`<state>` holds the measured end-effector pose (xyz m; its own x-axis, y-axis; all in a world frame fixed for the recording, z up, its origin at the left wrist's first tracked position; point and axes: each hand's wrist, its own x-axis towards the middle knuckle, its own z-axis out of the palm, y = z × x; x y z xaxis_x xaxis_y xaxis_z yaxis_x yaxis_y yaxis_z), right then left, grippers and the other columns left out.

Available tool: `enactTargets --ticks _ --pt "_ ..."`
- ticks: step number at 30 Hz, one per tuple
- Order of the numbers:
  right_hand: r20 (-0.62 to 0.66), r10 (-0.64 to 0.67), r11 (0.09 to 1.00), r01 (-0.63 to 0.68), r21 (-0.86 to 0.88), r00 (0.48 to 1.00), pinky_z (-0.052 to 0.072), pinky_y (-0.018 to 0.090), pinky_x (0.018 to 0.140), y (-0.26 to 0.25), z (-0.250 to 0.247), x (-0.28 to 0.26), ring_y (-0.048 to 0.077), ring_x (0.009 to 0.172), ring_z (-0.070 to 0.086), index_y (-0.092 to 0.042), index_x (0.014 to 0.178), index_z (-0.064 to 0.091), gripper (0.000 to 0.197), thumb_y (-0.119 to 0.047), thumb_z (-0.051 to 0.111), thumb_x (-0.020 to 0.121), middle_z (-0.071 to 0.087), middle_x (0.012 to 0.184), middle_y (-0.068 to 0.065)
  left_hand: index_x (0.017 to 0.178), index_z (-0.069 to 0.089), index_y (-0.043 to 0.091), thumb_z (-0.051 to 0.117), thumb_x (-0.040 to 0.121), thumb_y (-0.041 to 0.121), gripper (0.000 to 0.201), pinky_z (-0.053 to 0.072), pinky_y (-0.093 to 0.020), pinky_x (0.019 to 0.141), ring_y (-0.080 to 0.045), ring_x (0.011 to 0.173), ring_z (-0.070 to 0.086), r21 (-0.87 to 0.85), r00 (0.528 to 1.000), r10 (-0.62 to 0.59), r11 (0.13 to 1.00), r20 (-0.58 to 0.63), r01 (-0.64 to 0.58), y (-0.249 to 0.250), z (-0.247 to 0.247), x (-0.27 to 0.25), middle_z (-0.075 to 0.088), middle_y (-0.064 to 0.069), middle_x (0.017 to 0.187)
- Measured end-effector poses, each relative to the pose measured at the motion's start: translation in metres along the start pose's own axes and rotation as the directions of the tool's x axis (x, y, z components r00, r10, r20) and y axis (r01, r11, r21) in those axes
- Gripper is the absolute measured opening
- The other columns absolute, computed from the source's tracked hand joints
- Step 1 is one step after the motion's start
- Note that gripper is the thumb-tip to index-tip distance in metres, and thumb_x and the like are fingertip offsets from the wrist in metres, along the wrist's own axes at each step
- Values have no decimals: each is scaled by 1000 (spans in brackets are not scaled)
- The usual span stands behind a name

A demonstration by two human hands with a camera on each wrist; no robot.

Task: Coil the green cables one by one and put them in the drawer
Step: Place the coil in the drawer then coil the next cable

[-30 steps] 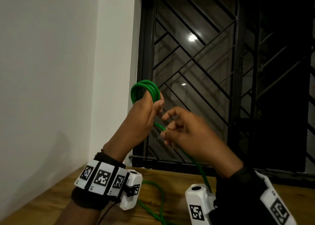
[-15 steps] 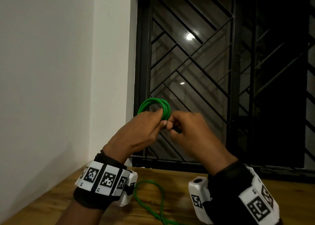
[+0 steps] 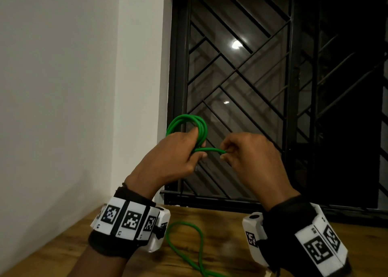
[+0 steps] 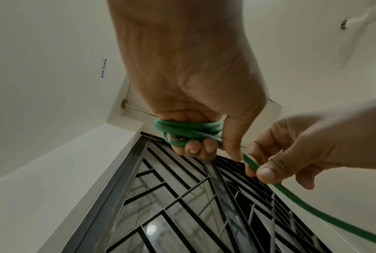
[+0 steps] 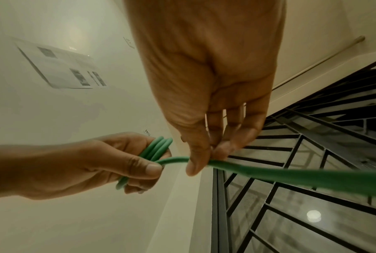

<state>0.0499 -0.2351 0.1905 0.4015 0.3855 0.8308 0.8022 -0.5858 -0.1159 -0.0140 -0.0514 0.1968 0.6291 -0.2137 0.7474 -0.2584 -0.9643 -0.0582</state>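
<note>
The left hand [image 3: 174, 157] is holding up a green cable [image 3: 189, 127] that is wound into a few round loops, and its fingers are curling tight around the bunch. In the left wrist view the loops [image 4: 189, 131] are sitting across the fingers, with the fingertips [image 4: 201, 149] poking out under them. The right hand [image 3: 249, 157] is just beside the left one, and it is pinching the loose part of the same cable between its thumb [image 5: 196, 162] and fingers. A short piece of cable is running straight from one hand to the other. Past the right hand the cable is hanging down, and more of it is lying in a big loop on the wooden table [image 3: 220, 245] below the hands. Both hands are up in the air in front of a dark window with black metal bars [image 3: 237, 71]. A white wall [image 3: 63, 88] is standing on the left side.
</note>
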Motion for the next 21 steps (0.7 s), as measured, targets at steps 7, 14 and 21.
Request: enactTargets --ticks 7,14,21 --pt "-73 -24 994 16 -107 997 46 26 62 -4 4 -2 10 81 64 -32 94 74 6 -27 71 91 70 93 -10 101 41 24 57 98 32 18 27 -14 57 2 63 43 24 1000 -12 1000 -8 13 3 -3 1 40 20 72" --pt "-111 -35 997 26 -75 993 50 30 62 0 16 0 17 82 67 -28 99 74 16 -15 68 92 68 92 -7 100 41 23 54 99 35 18 27 -15 56 0 62 40 34 1000 0 999 -19 1 6 -3 2 37 18 72" --pt "-146 -117 990 104 -99 982 50 30 57 0 20 0 15 79 68 -29 103 74 20 -14 70 91 70 93 -9 80 35 35 57 98 28 29 31 -13 55 8 64 49 -132 999 -31 991 -13 29 0 -3 0 42 16 68"
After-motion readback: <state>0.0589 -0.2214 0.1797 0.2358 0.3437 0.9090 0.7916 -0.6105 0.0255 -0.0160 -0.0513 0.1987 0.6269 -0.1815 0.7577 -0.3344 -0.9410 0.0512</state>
